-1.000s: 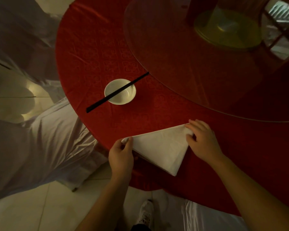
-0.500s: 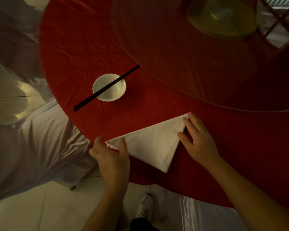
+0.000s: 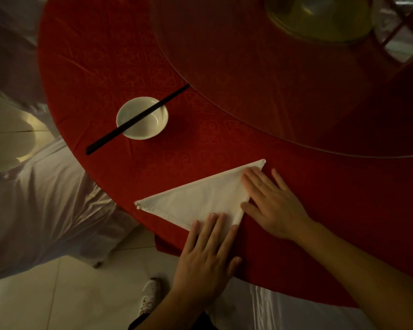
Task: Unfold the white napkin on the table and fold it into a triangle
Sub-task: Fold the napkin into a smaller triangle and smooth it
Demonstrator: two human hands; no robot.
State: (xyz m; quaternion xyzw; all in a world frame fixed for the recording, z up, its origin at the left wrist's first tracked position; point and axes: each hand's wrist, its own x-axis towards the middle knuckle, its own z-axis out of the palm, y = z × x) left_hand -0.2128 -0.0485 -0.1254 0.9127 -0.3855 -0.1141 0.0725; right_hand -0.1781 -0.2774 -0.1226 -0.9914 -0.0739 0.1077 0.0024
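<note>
The white napkin (image 3: 200, 196) lies flat as a triangle near the front edge of the round table with the red cloth (image 3: 119, 58). Its long edge runs from a left tip up to a far-right tip. My left hand (image 3: 208, 256) lies flat, fingers spread, with the fingertips pressing the napkin's near corner. My right hand (image 3: 272, 203) lies flat too, its fingers resting on the napkin's right edge and the palm on the red cloth. Neither hand grips anything.
A small white bowl (image 3: 142, 119) with black chopsticks (image 3: 134, 122) laid across it stands behind and left of the napkin. A large glass turntable (image 3: 284, 86) covers the table's middle. White-covered chairs (image 3: 41, 201) stand at the left, and my shoe (image 3: 149, 296) shows on the tiled floor.
My left hand let go of the napkin's left tip and moved right onto the near corner, now flat. My right hand slid down along the right edge. The napkin stays a triangle.
</note>
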